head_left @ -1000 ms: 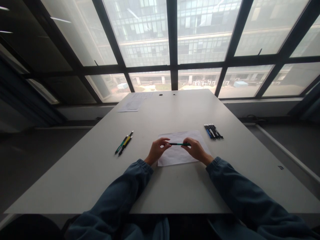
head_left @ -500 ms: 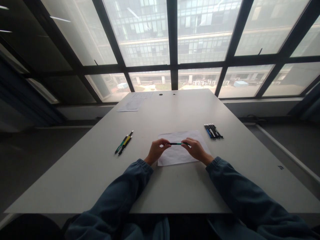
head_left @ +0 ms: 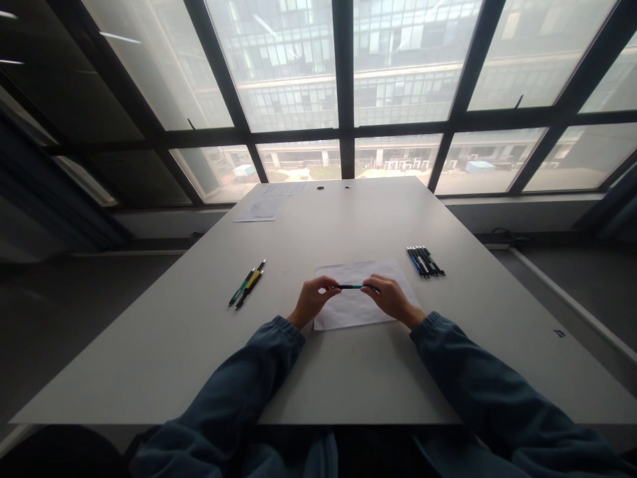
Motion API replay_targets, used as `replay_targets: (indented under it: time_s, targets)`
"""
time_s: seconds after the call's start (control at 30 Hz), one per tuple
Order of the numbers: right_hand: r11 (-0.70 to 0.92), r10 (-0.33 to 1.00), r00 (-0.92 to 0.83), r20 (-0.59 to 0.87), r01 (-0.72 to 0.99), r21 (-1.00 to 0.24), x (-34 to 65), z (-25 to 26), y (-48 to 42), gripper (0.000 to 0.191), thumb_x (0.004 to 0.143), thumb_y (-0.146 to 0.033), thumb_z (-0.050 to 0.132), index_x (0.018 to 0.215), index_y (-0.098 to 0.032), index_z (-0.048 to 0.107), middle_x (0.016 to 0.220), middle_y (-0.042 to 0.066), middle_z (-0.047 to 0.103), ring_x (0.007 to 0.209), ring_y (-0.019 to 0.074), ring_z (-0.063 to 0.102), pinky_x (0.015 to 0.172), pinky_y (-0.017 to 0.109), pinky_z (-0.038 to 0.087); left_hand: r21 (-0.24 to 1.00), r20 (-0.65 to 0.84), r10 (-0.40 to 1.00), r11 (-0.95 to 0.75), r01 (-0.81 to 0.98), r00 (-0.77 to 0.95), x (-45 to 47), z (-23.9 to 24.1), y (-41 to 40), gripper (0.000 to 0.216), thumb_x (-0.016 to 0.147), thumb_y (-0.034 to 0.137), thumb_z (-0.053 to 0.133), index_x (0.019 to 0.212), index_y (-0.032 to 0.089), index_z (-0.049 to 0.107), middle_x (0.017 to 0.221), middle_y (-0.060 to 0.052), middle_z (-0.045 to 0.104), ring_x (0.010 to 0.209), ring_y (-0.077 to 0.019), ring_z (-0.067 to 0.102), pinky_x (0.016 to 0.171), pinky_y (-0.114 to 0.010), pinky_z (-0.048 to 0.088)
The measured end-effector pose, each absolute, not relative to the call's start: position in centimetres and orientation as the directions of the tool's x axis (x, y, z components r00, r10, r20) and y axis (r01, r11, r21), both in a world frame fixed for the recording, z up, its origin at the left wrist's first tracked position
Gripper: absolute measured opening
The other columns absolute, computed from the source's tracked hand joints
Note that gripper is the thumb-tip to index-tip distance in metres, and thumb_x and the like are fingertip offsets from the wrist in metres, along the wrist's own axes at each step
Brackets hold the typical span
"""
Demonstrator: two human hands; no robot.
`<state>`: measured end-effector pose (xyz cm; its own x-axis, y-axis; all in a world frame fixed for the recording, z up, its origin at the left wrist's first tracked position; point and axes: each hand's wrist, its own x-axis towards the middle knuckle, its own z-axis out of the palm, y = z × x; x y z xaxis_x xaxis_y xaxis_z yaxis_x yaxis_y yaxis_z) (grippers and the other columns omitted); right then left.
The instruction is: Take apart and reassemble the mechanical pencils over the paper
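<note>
Step in hand, by the look of it: two-handed handling of one pen (head_left: 352, 287), held roughly level, green and black barrel showing between the hands. Left hand (head_left: 313, 297): fingers curled, thumb and fingertips closed in a pinch on the pen's left end. Right hand (head_left: 391, 297): same kind of pinch, nearly closed, on the right end. Both ends mostly covered by fingers, so can't tell tip from cap, or whether anything is being twisted or pulled.

Pen sits between the hands, in front of a white sheet of paper (head_left: 348, 313) from this angle; height above it unclear. Next move, my judgement: calls for a firm pinch from at least one hand, since either letting go leaves the other carrying the pen alone.

Containers: no cup, box or tray seen. Pens lie loose on the table (head_left: 358, 378). Out to the left of the left hand, a small pen group (head_left: 250, 283), green and yellow among black, slanted. Beyond the right hand, farther right, a row of pens (head_left: 425, 262) side by side, mostly black, one blue. Well past the left hand, toward the window, printed sheets (head_left: 259, 208); print unreadable.
</note>
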<state>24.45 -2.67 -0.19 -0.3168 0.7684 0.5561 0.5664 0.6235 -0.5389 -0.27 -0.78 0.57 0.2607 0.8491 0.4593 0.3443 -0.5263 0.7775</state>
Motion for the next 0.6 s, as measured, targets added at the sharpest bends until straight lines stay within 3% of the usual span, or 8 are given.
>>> replay_targets:
  time_s: [0.2,0.3,0.43,0.6]
  targets:
    - [0.623,0.769,-0.299,0.565,0.548,-0.558,24.39,-0.47,-2.62,0.022,0.085,-0.035,0.069,0.100,-0.021,0.063,0.084,0.003,0.066,0.073,0.0168,0.060,0.069,0.028,0.045,0.773,0.463,0.849,-0.528,0.352,0.256,-0.20,0.50,-0.74,0.017,0.076,0.032,0.077,0.084,0.018,0.073,0.077,-0.003,0.073,0.068,-0.0144,0.064,0.067,-0.026,0.053]
    - [0.619,0.772,-0.297,0.561,0.550,-0.560,24.30,-0.44,-2.64,0.012,0.087,-0.032,0.066,0.090,-0.021,0.062,0.080,0.002,0.065,0.069,0.0159,0.058,0.065,0.027,0.044,0.774,0.462,0.851,-0.525,0.354,0.252,-0.18,0.51,-0.77,0.017,0.076,0.032,0.078,0.084,0.018,0.073,0.076,-0.003,0.072,0.068,-0.0143,0.063,0.067,-0.026,0.053]
    - [0.620,0.772,-0.324,0.547,0.574,-0.535,24.28,-0.22,-2.73,0.014,0.092,-0.033,0.061,0.087,-0.021,0.064,0.080,0.003,0.066,0.067,0.0151,0.057,0.063,0.026,0.042,0.781,0.458,0.853,-0.521,0.345,0.253,-0.17,0.49,-0.80,0.017,0.076,0.032,0.078,0.084,0.018,0.073,0.077,-0.003,0.072,0.068,-0.0145,0.063,0.066,-0.026,0.053]
    - [0.609,0.784,-0.335,0.522,0.577,-0.544,24.33,-0.40,-2.72,0.014,0.091,-0.032,0.062,0.101,-0.022,0.064,0.089,0.004,0.069,0.075,0.0165,0.062,0.070,0.027,0.044,0.794,0.453,0.854,-0.517,0.320,0.254,-0.12,0.46,-0.82,0.017,0.076,0.031,0.078,0.084,0.017,0.072,0.078,-0.003,0.072,0.070,-0.0148,0.065,0.068,-0.026,0.054]
